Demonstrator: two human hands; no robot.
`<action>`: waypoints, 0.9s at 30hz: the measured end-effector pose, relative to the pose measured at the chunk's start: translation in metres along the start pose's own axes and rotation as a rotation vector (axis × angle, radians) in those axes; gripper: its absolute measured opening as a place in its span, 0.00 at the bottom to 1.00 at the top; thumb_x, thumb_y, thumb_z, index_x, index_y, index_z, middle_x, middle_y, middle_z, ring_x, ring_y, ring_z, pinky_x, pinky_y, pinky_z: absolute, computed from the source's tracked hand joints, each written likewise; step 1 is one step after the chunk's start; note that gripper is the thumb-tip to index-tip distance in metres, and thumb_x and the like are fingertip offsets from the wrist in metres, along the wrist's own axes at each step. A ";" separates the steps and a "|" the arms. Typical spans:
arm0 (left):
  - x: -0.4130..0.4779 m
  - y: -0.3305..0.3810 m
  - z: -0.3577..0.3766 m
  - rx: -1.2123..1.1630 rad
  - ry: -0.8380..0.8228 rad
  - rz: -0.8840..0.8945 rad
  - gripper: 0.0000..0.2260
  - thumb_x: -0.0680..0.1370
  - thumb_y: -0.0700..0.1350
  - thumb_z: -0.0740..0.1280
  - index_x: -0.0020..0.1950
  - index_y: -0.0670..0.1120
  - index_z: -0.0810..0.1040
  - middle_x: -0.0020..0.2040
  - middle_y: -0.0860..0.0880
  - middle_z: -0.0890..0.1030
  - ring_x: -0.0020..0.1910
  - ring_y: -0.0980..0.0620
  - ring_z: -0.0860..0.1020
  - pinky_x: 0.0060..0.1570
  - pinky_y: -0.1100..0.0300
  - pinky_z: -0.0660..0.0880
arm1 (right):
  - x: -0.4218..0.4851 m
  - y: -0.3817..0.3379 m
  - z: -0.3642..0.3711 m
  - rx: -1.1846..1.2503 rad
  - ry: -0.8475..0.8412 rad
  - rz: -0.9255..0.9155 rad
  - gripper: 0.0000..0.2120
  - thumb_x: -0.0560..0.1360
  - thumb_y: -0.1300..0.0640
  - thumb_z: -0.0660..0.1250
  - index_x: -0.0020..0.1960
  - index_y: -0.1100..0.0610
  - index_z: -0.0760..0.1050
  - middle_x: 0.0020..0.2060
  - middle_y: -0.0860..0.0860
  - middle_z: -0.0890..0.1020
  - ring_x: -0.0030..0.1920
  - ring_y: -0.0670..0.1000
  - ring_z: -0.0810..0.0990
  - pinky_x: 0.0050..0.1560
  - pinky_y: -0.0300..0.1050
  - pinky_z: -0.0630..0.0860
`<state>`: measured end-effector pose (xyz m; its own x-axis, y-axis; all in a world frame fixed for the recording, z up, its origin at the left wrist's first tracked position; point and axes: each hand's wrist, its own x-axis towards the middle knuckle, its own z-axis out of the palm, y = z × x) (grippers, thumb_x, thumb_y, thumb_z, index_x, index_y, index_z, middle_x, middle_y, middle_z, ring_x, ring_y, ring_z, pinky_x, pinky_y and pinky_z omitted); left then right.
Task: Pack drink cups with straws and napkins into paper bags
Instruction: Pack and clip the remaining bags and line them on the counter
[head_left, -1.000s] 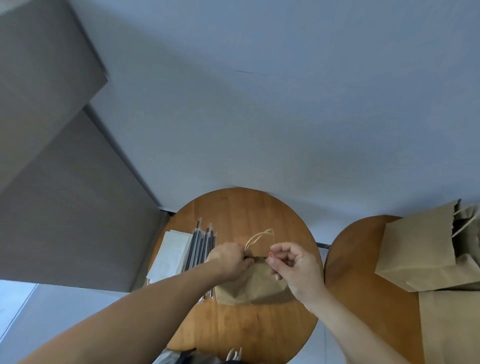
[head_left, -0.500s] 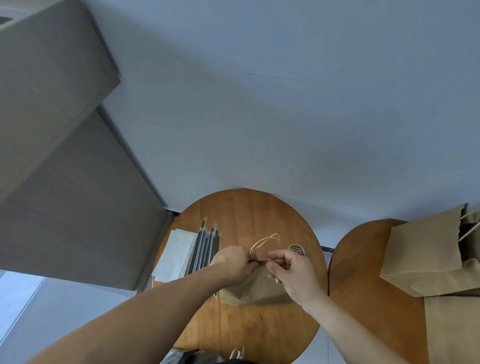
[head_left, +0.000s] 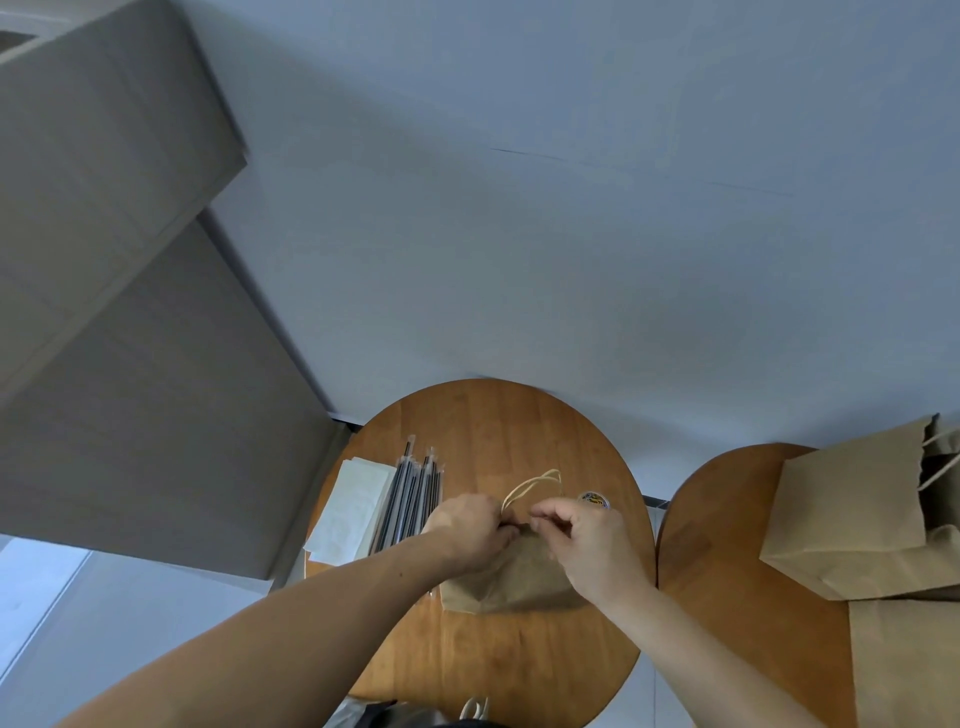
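A brown paper bag (head_left: 511, 577) stands on the round wooden table (head_left: 498, 426), its twine handle (head_left: 532, 486) looping up behind my hands. My left hand (head_left: 467, 530) grips the bag's top edge on the left side. My right hand (head_left: 587, 540) pinches the top edge on the right, fingers curled. The two hands are almost touching over the bag's mouth. Wrapped black straws (head_left: 413, 499) lie in a bundle left of the bag, next to a stack of white napkins (head_left: 353, 512). A cup lid (head_left: 593, 500) peeks out behind my right hand.
A second round wooden table (head_left: 727, 519) stands to the right, carrying more brown paper bags (head_left: 852, 514) at its far right side. Another flat bag (head_left: 904, 660) lies nearer on it. A grey cabinet (head_left: 130, 338) fills the left; a pale wall is behind.
My hands have drawn closer together at the bag's top edge, closing the gap between them. The view has shifted slightly, and the cup lid now shows behind my right hand.
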<state>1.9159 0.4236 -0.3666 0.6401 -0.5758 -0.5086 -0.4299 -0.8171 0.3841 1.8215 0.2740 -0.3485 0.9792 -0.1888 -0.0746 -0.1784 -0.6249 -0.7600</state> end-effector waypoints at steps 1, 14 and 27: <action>0.001 -0.001 0.001 0.001 0.001 -0.001 0.13 0.82 0.54 0.59 0.58 0.53 0.82 0.49 0.46 0.83 0.49 0.45 0.81 0.44 0.55 0.76 | 0.002 -0.001 0.000 -0.072 0.009 -0.060 0.05 0.76 0.59 0.71 0.51 0.53 0.84 0.41 0.45 0.83 0.41 0.44 0.81 0.44 0.39 0.79; 0.006 0.001 0.009 0.052 0.024 -0.043 0.17 0.82 0.56 0.58 0.51 0.46 0.80 0.48 0.43 0.82 0.48 0.41 0.80 0.39 0.56 0.69 | 0.024 -0.001 -0.001 -0.388 -0.260 -0.145 0.11 0.79 0.58 0.62 0.55 0.52 0.82 0.49 0.48 0.83 0.51 0.50 0.80 0.52 0.48 0.76; 0.008 -0.003 0.010 0.080 0.002 0.044 0.15 0.82 0.56 0.57 0.50 0.48 0.77 0.47 0.45 0.82 0.46 0.42 0.80 0.38 0.55 0.71 | 0.044 -0.005 -0.001 -0.737 -0.372 -0.195 0.05 0.76 0.59 0.64 0.50 0.52 0.74 0.36 0.50 0.80 0.34 0.53 0.80 0.30 0.46 0.70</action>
<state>1.9164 0.4211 -0.3796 0.6203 -0.6116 -0.4911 -0.5075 -0.7903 0.3432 1.8651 0.2679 -0.3472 0.9439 0.1546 -0.2919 0.1059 -0.9787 -0.1759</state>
